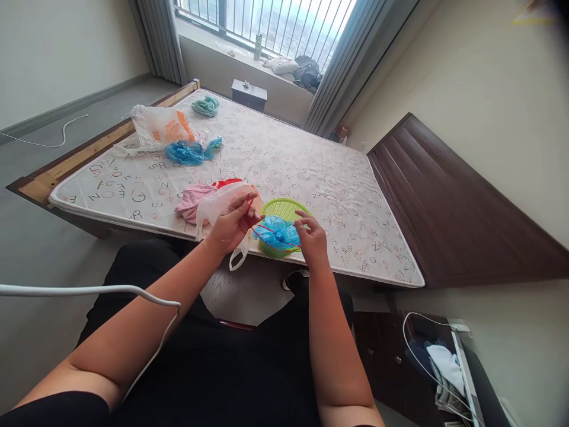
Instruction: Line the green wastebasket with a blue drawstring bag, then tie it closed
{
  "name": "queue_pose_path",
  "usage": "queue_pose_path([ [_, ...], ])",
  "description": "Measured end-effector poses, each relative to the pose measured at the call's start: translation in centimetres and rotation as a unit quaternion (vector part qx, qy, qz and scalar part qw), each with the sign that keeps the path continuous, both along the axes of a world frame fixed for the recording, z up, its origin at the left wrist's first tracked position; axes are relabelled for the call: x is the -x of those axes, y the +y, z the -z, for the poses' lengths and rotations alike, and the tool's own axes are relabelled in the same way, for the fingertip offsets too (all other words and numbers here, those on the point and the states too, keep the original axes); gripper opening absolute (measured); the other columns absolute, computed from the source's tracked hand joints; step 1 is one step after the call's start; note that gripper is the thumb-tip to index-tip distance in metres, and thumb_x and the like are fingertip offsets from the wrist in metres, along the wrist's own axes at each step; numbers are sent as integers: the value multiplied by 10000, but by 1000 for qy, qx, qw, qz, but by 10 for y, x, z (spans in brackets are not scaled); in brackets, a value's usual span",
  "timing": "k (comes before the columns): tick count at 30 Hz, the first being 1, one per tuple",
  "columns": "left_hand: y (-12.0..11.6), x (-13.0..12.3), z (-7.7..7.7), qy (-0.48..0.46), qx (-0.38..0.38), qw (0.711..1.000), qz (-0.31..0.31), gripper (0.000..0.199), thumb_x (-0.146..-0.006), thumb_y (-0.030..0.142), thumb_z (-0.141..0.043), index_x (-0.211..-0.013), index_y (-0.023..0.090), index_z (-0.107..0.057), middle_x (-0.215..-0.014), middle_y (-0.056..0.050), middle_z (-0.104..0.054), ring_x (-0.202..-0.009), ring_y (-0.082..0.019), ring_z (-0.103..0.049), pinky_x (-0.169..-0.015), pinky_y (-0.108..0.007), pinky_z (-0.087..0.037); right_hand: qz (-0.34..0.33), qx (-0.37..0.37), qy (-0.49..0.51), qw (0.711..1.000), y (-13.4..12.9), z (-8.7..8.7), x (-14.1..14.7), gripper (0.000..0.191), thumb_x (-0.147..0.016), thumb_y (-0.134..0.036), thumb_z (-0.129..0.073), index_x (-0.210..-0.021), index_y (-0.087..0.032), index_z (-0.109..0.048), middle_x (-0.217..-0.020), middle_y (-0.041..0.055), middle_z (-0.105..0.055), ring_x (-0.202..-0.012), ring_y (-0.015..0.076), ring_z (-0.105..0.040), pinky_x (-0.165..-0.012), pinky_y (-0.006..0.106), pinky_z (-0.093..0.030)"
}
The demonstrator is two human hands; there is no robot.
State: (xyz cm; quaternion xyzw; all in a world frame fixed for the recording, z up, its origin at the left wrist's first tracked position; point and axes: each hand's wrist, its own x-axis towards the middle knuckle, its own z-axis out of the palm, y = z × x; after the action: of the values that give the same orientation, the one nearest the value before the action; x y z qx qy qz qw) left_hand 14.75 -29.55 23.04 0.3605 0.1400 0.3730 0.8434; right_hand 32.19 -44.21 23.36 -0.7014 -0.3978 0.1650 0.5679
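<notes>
A thin red string [267, 228] runs between my two hands. My left hand [233, 224] is closed in a pinch on it, above a white plastic bag [222, 200]. On the other side my right hand [313, 238] has its fingers bent together, and the string reaches its fingertips. Below the string, a knotted light blue plastic bag [276, 231] sits in a green plastic basket [284, 207] at the near edge of the mattress. Left of the basket lie a pink cloth [194, 201] and something red [227, 182], partly covered by the white bag.
Farther back on the patterned mattress [284, 154] lie a white and orange plastic bag [160, 127], a blue plastic bag [186, 152] and a teal cloth bundle [205, 106]. A dark headboard [462, 219] rises at the right. A white cable [89, 290] crosses my left forearm.
</notes>
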Motion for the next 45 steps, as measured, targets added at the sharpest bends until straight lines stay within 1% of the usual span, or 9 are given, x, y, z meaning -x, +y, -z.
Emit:
queue_pose_path([
  [5, -16, -13, 6, 69, -77, 989, 106, 367, -831, 379, -762, -1132, 175, -717, -675, 26, -591, -436, -37, -405, -426, -211, -330, -69, -44, 65, 994, 4, -29, 25, 212, -869, -424, -681, -1004, -263, -652, -1380, 36, -633, -713, 103, -586, -611, 266, -477],
  [10, -29, -23, 16, 121, -156, 967, 160, 429, -795, 499, -779, -1034, 208, -576, -676, 19, -666, -403, -40, -350, -414, -213, -200, -109, 16, 34, 993, 10, -23, 24, 192, -833, -368, -718, -974, -247, -671, -1083, 23, -705, -948, 163, -636, -816, 304, -530],
  [13, -34, -24, 19, 124, -171, 961, 181, 461, -805, 539, -760, -970, 222, -468, -693, 9, -694, -399, -35, -333, -423, -206, -186, -112, 26, 67, 991, 8, -14, 20, 205, -805, -366, -742, -945, -235, -671, -930, 6, -678, -887, 157, -632, -766, 285, -527],
  [18, -42, -23, 24, 107, -194, 955, 197, 452, -842, 535, -720, -983, 228, -419, -721, 4, -697, -437, -51, -397, -451, -201, -244, 19, -67, 181, 981, 9, -12, 13, 273, -744, -367, -784, -904, -225, -614, -864, -40, -610, -528, 50, -418, -447, 206, -338],
  [24, -46, -24, 33, 164, -300, 921, 186, 324, -862, 449, -679, -1021, 167, -694, -754, 5, -647, -652, -102, -535, -593, -225, -389, 104, -115, 219, 963, 9, -12, 3, 336, -718, -371, -767, -961, -230, -583, -912, -40, -591, -474, 20, -305, -401, 199, -234],
  [31, -45, -25, 34, 241, -249, 937, 47, 348, -834, 404, -678, -1049, 161, -805, -972, -68, -759, -908, -190, -659, -848, -312, -495, 38, -103, 131, 985, -3, -17, 16, 223, -872, -345, -577, -1052, -240, -657, -914, -7, -600, -475, 36, -316, -434, 223, -261],
  [37, -53, -25, 34, 181, -248, 944, 117, 473, -817, 485, -732, -1158, 159, -772, -1031, -80, -759, -945, -209, -671, -838, -312, -508, -79, -65, 101, 990, -4, -30, 26, 187, -911, -365, -604, -1029, -257, -702, -848, -7, -629, -568, 82, -484, -528, 243, -408],
  [41, -55, -27, 37, 174, -296, 926, 155, 430, -842, 518, -702, -1001, 127, -786, -863, -50, -736, -831, -189, -652, -743, -280, -492, -108, -11, 23, 994, -1, -32, 40, 159, -900, -340, -631, -995, -264, -733, -959, 21, -709, -902, 172, -665, -824, 329, -542],
  [45, -52, -27, 45, 196, -307, 921, 135, 385, -830, 508, -710, -900, 133, -766, -797, -25, -702, -789, -175, -631, -731, -279, -487, -131, 30, 45, 990, 1, -28, 45, 158, -878, -356, -661, -982, -255, -724, -928, 18, -736, -893, 193, -705, -876, 374, -566],
])
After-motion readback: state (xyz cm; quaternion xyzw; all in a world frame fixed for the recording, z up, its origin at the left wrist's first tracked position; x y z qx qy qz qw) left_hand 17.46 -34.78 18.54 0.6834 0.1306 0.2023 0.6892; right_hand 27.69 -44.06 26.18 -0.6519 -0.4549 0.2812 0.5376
